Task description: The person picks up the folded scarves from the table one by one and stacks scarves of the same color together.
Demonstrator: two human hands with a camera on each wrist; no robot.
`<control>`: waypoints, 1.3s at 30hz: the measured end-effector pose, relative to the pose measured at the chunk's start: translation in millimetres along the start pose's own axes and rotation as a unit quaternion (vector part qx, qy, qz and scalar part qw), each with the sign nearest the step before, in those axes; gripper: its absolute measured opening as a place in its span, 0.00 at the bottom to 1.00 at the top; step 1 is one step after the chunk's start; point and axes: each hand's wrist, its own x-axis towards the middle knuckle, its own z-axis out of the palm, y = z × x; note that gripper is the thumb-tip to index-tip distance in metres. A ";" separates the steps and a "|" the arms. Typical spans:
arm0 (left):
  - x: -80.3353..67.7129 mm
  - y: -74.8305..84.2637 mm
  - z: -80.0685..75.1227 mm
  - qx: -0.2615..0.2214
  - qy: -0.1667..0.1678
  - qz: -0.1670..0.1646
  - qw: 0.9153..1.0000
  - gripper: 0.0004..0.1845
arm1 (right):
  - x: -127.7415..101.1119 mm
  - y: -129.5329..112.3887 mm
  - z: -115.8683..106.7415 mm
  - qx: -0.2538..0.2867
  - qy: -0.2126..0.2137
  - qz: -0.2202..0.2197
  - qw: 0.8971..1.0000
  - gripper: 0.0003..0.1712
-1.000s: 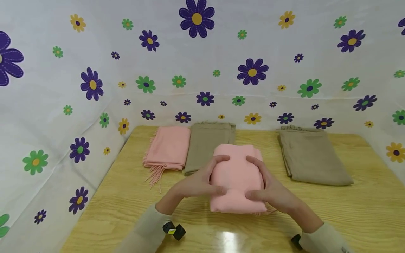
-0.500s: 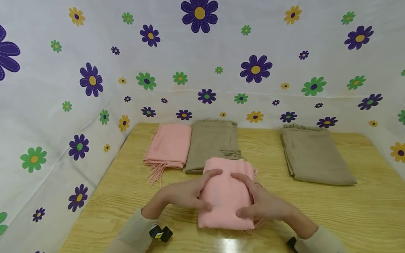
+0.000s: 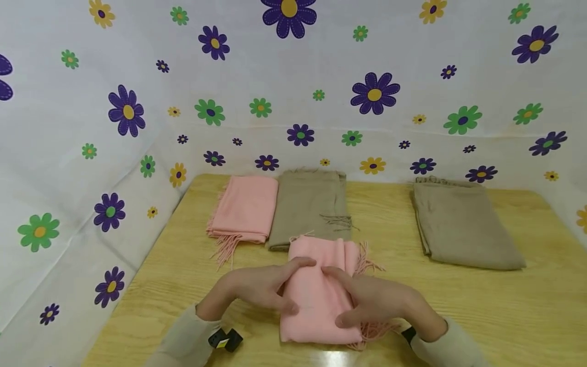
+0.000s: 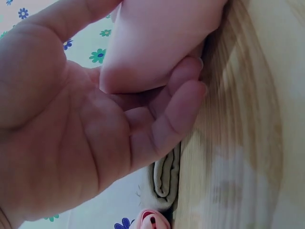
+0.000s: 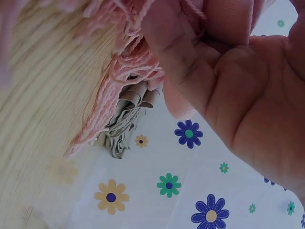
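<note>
A folded pink scarf (image 3: 316, 311) with fringe lies low at the near middle of the table in the head view. My left hand (image 3: 263, 288) grips its left side, thumb on top. On the opposite side my right hand (image 3: 380, 300) holds the scarf, thumb and forefinger over the upper face. In the left wrist view, curled fingers reach under the rounded edge of the pink scarf (image 4: 152, 43), close to the wood. Loose pink fringe (image 5: 105, 109) hangs beside my right hand (image 5: 252, 100) in the right wrist view.
Behind, a second folded pink scarf (image 3: 247, 209) lies beside a folded khaki scarf (image 3: 304, 199), whose near edge the held scarf overlaps in view. Another khaki scarf (image 3: 465, 224) lies at the right. A flowered cloth (image 3: 257, 61) hangs behind the wooden table (image 3: 458, 295).
Both hands have brought the pink scarf nearer to me, slightly left and down towards the table. More fringe shows along its right side, and the khaki scarf behind is more uncovered.
</note>
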 end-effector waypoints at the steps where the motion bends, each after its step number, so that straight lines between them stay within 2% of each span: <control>1: -1.4 -0.2 0.6 -0.003 -0.003 -0.003 1.000 0.45 | -0.3 -0.8 1.6 -0.005 -0.001 0.004 1.000 0.52; 7: -10.7 1.9 3.6 -0.023 -0.028 -0.029 0.999 0.40 | -1.5 -5.1 10.9 -0.026 -0.014 0.007 1.000 0.51; 9: -12.7 2.8 4.0 -0.027 -0.027 -0.038 0.999 0.39 | -1.5 -7.2 11.9 -0.037 -0.004 0.012 0.999 0.52; 11: -14.1 3.6 3.5 -0.029 -0.020 -0.047 0.998 0.39 | -1.7 -9.3 12.4 -0.071 0.022 0.021 0.997 0.54; 16: -15.1 4.0 1.1 -0.016 0.003 -0.065 0.998 0.37 | -2.8 -13.6 14.8 -0.174 0.092 0.075 0.977 0.63; 20: -13.2 3.3 1.5 0.000 0.007 -0.066 0.998 0.40 | -1.1 -13.6 19.7 -0.206 0.104 0.090 0.969 0.69; 26: -8.4 5.0 4.6 0.035 0.023 -0.077 0.996 0.49 | 6.6 -12.4 25.2 -0.202 0.099 0.084 0.971 0.70; 31: -6.2 6.9 6.4 0.045 0.038 -0.090 0.994 0.50 | 12.1 -9.7 23.3 -0.197 0.103 0.082 0.971 0.71; 39: -0.7 2.6 8.3 0.062 0.036 -0.103 0.992 0.49 | 12.5 2.4 19.8 -0.162 0.104 0.075 0.978 0.69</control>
